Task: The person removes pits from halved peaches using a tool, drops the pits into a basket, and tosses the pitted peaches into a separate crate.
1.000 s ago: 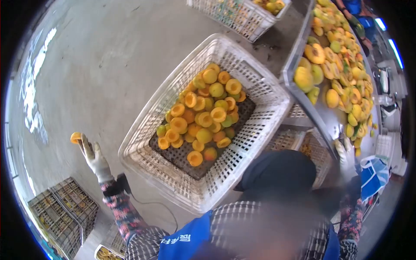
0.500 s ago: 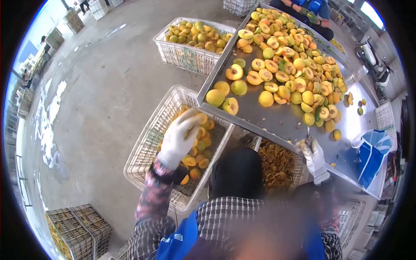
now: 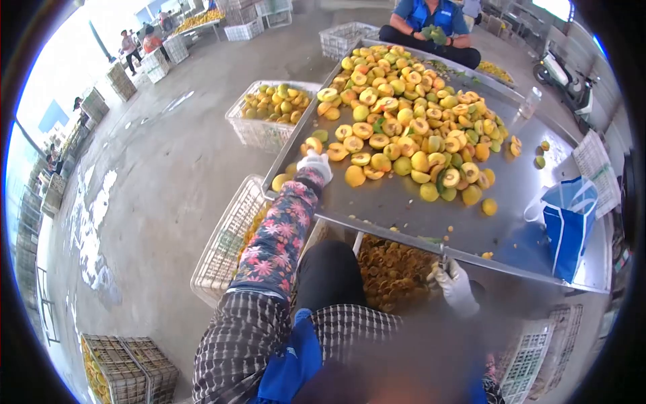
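- Metal table [image 3: 383,202], right of centre, fruit [image 3: 419,126] heaped on it
- Our left hand [image 3: 316,163]: probably picking, can't tell finger grip
- Right hand [image 3: 457,289], lower right: fingers curled round tool [image 3: 442,254]
- Picking wants a gentle pinch, we reckon

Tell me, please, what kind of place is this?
Probably a fruit-processing shed or yard: a metal table heaped with halved fruit, plastic crates of fruit standing on the bare floor, and other people near similar piles.
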{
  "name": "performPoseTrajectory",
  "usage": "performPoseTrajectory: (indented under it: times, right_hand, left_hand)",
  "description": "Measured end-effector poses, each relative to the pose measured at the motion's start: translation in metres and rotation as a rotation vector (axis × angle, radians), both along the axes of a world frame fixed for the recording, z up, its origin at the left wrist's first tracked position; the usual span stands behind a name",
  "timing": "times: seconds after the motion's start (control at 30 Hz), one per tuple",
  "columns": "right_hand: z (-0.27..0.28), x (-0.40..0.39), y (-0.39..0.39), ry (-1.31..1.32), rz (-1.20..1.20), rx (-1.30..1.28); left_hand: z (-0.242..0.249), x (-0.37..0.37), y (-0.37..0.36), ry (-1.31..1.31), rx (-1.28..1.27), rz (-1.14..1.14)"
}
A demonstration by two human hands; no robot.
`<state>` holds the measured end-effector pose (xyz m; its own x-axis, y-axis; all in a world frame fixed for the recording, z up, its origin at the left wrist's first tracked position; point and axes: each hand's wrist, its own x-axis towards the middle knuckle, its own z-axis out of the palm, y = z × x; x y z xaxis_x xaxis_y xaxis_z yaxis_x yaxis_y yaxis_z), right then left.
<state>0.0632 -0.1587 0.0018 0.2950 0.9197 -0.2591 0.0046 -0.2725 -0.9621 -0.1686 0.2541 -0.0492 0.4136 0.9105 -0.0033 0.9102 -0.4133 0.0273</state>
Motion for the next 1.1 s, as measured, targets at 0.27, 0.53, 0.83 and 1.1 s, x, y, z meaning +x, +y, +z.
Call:
performPoseTrajectory:
  times: [0.27, 0.53, 0.83, 1.1]
  right_hand:
    - [0.016, 0.009, -0.006, -0.033, 0.047, -0.049]
    - [0.028, 0.008, 0.052, -0.842, 0.093, 0.660]
    - [0.051, -0.020, 0.051, -0.735, -0.104, 0.517]
    - [0.004, 0.039, 0.005, -0.355, -0.047, 0.231]
  left_hand:
    - [0.018, 0.036, -0.018, -0.912, -0.663, 0.135]
    - [0.103, 0.093, -0.193, -1.942, -1.291, -0.019]
    - [0.095, 0.108, -0.240, -2.000, -1.286, -0.035]
    - [0.081, -0.063, -0.166, -0.936, -0.302, -0.049]
